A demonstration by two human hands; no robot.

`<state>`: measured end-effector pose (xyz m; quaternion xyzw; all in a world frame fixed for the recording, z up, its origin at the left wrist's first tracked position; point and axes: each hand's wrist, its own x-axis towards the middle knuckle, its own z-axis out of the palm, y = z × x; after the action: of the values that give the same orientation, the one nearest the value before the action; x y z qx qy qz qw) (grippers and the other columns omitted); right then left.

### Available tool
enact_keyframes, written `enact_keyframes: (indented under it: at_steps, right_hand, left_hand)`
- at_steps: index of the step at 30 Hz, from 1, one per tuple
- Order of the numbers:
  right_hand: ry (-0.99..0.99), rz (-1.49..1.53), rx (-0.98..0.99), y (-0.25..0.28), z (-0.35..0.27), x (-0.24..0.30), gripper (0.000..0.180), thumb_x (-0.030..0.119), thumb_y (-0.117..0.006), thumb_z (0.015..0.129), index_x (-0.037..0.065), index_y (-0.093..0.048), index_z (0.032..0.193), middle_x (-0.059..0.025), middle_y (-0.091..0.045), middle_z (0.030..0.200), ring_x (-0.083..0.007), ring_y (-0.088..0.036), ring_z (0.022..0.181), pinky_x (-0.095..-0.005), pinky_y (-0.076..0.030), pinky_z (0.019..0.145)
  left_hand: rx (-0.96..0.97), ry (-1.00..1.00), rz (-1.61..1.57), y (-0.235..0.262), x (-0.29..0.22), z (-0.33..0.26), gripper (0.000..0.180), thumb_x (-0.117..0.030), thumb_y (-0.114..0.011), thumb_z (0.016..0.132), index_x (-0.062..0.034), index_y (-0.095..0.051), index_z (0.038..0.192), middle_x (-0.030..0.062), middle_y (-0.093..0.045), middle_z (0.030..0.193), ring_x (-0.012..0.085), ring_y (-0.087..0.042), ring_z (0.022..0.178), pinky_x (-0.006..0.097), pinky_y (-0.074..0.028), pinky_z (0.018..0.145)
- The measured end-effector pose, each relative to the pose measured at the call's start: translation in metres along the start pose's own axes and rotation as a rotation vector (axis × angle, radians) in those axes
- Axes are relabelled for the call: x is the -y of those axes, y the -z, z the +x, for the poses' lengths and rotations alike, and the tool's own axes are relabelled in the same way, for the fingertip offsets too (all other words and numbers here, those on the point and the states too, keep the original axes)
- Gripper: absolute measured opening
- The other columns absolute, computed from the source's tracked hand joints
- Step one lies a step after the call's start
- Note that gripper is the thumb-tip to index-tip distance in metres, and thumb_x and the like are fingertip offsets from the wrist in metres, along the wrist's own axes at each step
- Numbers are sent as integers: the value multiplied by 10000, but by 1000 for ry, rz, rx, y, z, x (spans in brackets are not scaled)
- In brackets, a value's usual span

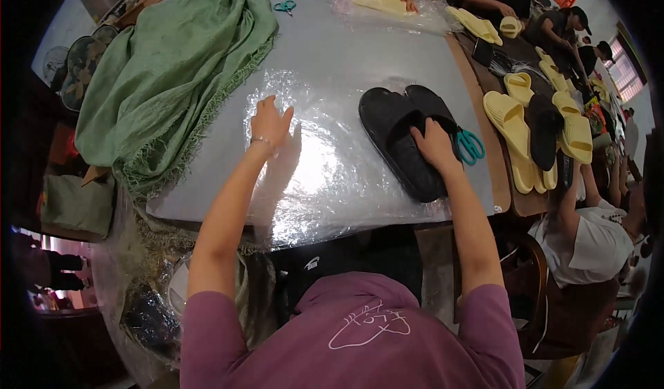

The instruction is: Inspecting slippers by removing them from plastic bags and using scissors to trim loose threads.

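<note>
A pair of black slippers [395, 145] rests on the right part of the table, toes pointing away from me. My right hand [437, 145] grips the right slipper near its strap; the fingertips are partly hidden. Clear plastic film [321, 174] is spread over the tabletop to the left of the slippers, creased and shiny. Over the film's left edge is my left hand [270, 124], open with thumb and fingers apart and holding nothing. Teal-handled scissors [470, 147] lie just right of my right hand.
Green fringed cloth [180, 77] covers the table's left side. Another pair of teal scissors [284, 7] lies at the far edge. Across the table, another person's hand [409, 0] touches a bagged yellow slipper [380, 0]. Several yellow slippers [508, 122] fill the brown table at right, where co-workers sit.
</note>
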<state>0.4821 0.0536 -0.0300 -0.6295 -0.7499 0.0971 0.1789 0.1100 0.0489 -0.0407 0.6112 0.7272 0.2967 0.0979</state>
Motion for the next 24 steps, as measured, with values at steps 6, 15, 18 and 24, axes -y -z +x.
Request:
enact_keyframes:
  at_steps: [6,15,18,24]
  right_hand:
    - [38,46,-133,-10,-10,-11,341,306,-541,885,-28,-509,942,-236,-557,964,-424,-558,892,-483,-455,770]
    - [49,136,-163,57,-38,114,278,266,-543,852,-11,-564,852,-231,-599,882,-421,-609,799,-499,-479,745]
    - [65,210,-76,28,-49,139,310,288,-552,858,-22,-545,846,-247,-582,893,-431,-598,755,-515,-477,689]
    - [200,410,181,4,-51,123,294,274,-568,855,-13,-627,833,-173,-628,808,-359,-606,750,-429,-479,684]
  left_hand:
    - [118,273,-550,-22,-4,58,370,-337,-681,782,14,-645,891,71,-649,767,138,-568,694,295,-445,647]
    - [-306,-293,166,29,5,5,393,-170,-536,889,7,-481,1236,201,-484,1255,346,-478,1118,392,-384,943]
    - [-47,-132,-397,35,-3,-34,476,-254,-406,974,11,-361,1367,200,-478,1300,306,-461,1210,362,-334,1026]
    - [138,-76,-240,11,13,-79,509,-306,-343,989,45,-350,1357,231,-444,1327,336,-433,1228,357,-306,1046]
